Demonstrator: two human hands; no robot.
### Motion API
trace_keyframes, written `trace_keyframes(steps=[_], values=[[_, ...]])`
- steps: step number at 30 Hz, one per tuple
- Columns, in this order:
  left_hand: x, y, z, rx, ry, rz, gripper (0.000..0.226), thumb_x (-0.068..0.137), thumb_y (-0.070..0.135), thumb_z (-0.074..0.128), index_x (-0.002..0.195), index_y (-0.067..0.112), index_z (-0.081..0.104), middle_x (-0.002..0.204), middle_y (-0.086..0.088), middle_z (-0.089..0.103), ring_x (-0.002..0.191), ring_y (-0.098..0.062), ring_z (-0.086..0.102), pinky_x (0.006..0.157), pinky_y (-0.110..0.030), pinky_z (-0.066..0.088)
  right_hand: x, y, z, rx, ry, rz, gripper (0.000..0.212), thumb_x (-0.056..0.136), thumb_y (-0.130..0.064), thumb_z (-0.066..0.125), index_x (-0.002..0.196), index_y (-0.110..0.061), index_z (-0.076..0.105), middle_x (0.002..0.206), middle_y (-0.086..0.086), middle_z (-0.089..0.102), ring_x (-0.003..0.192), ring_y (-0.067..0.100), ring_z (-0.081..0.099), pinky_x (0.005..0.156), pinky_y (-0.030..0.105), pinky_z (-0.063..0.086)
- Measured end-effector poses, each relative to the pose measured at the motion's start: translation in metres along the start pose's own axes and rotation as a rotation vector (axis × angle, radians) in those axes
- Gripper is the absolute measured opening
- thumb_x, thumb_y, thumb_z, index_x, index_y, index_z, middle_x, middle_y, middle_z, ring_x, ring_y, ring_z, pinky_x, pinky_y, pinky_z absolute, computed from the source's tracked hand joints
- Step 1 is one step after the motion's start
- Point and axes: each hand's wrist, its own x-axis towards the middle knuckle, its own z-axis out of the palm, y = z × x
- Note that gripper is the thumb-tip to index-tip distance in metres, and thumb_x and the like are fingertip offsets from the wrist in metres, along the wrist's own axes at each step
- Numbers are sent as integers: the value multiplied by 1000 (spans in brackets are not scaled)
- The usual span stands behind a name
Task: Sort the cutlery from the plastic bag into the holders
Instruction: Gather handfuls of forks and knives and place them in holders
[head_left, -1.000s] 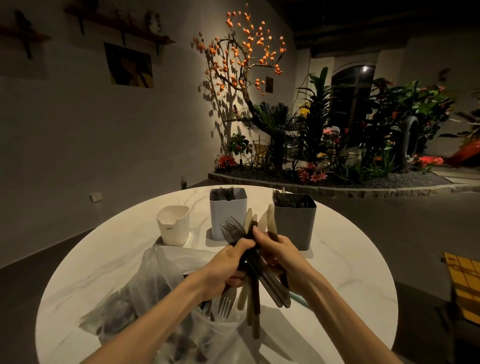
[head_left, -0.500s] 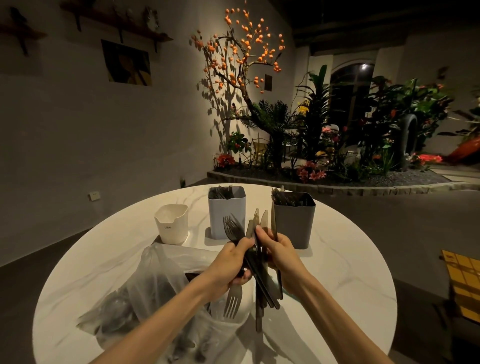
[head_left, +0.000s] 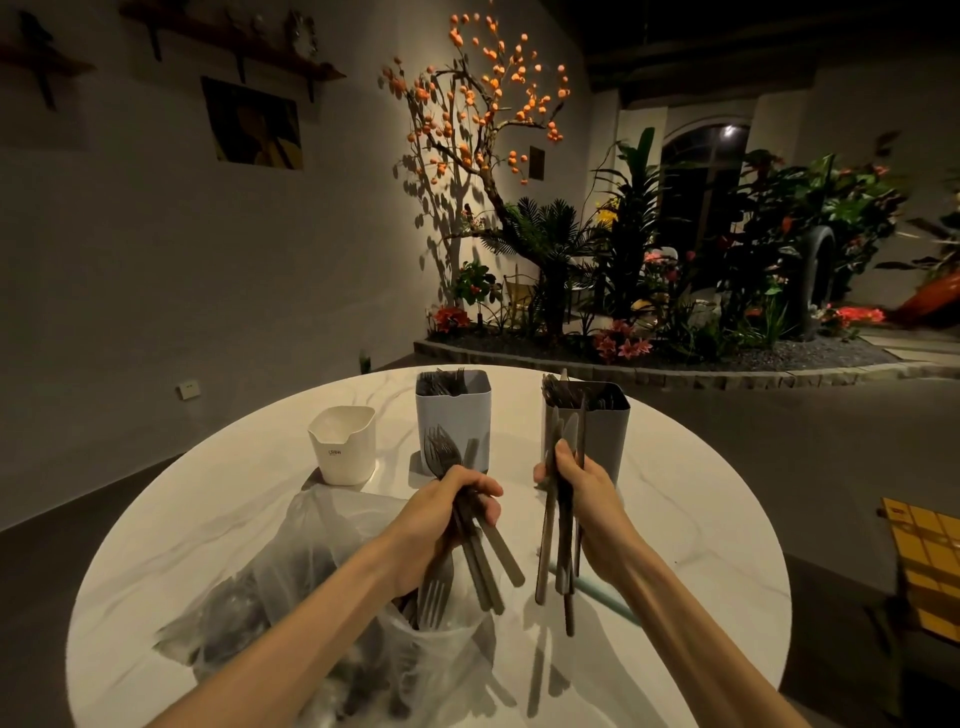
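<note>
plastic bag (head_left: 311, 587): slumped on the near-left of the round marble table (head_left: 701, 545), mouth open toward the person. There are dark shapes inside, so plenty of cutlery is left to sort, though it's too murky to tell forks from spoons in there.

white holder (head_left: 344, 447): far left of the three and the shortest. Nothing pokes above its rim, so it looks unused as far as I can see.

blue-grey holder (head_left: 454, 415): the middle one, with dark fork heads crowding the top. It's already well stocked.

left hand (head_left: 441, 514): fingers wrapped round a fistful of forks (head_left: 441, 452), tines up, handles hanging down over the bag mouth. It sits just in front of the blue-grey holder, so that batch probably goes there.

right hand (head_left: 584, 499): gripping a separate bunch of knives (head_left: 563, 441), held upright and close to the dark grey holder.

dark grey holder (head_left: 605, 431): rightmost one, with knife ends sticking out the top, so it's partly filled too.

progress: I'd call it somewhere mid-task. Two holders are filling, both hands are loaded, and the bag is far from empty.

room to move: the holders stand apart from each other with bare tabletop between them. The right side of the table is open out to its edge. The bag crowds the near-left, and dangling handles could snag its plastic.
</note>
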Motion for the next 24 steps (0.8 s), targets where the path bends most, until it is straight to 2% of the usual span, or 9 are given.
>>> trace_keyframes(steps=[3, 5, 8, 10, 13, 17, 20, 22, 24], values=[[-1, -1, 0, -104, -27, -30, 26, 106, 22, 40, 98, 4, 56, 65, -9, 48, 73, -26, 64, 82, -41, 56, -1, 1, -1, 16, 1, -17, 43, 108, -38, 38, 82, -11, 60, 79, 8, 63, 85, 21, 65, 90, 35, 45], [-1, -2, 2, -196, -64, -71, 19, 104, 21, 45, 98, 5, 54, 63, -6, 37, 61, -24, 55, 73, -40, 56, -3, 0, -2, 163, -49, 12, 39, 108, -35, 39, 86, -7, 54, 72, 9, 59, 71, 20, 70, 76, 32, 54], [-1, 1, 4, -210, -111, -115, 14, 100, 21, 49, 97, 8, 52, 62, -1, 22, 47, -14, 25, 45, -25, 33, -6, -1, -2, 318, -125, 93, 36, 106, -39, 41, 87, -9, 46, 61, 2, 46, 47, 13, 44, 44, 24, 42], [-2, 3, 3, -189, -157, -137, 14, 101, 21, 49, 97, 9, 53, 62, 0, 18, 47, -11, 16, 42, -23, 18, -6, -2, -2, 342, -158, 141, 41, 104, -46, 43, 81, -12, 44, 59, -1, 39, 45, 10, 30, 40, 20, 27], [-6, 7, 3, -144, -237, -167, 19, 103, 26, 49, 98, 8, 54, 63, 0, 19, 49, -10, 14, 43, -21, 15, -8, -6, -1, 230, -177, 83, 46, 96, -54, 55, 89, -8, 58, 58, -1, 32, 45, 10, 25, 40, 20, 24], [-8, 9, 5, -47, -314, -173, 21, 101, 28, 55, 96, 9, 59, 61, 0, 22, 47, -8, 18, 43, -20, 18, -14, -12, 5, 80, -268, -12, 27, 80, -46, 76, 68, -22, 72, 53, 1, 36, 44, 11, 30, 44, 21, 28], [-9, 8, 8, -32, -348, -153, 28, 98, 33, 58, 87, 7, 56, 59, -1, 33, 45, -8, 25, 43, -18, 23, -13, -14, 8, 78, -181, -68, 32, 79, -40, 78, 86, -9, 75, 51, 1, 46, 44, 11, 38, 44, 19, 34], [-11, 9, 10, -26, -305, -100, 31, 99, 38, 54, 104, 8, 60, 69, -7, 57, 48, -9, 40, 46, -18, 34, -12, -13, 10, 100, -100, -85, 38, 83, -35, 77, 94, 1, 72, 50, -2, 51, 42, 9, 39, 43, 18, 35], [-10, 11, 8, -8, -259, -67, 37, 103, 42, 47, 126, 17, 62, 95, -12, 73, 65, -17, 64, 58, -24, 51, -10, -10, 9, 146, -22, -90, 36, 87, -32, 76, 97, 2, 72, 50, -3, 53, 42, 8, 40, 43, 18, 35]])
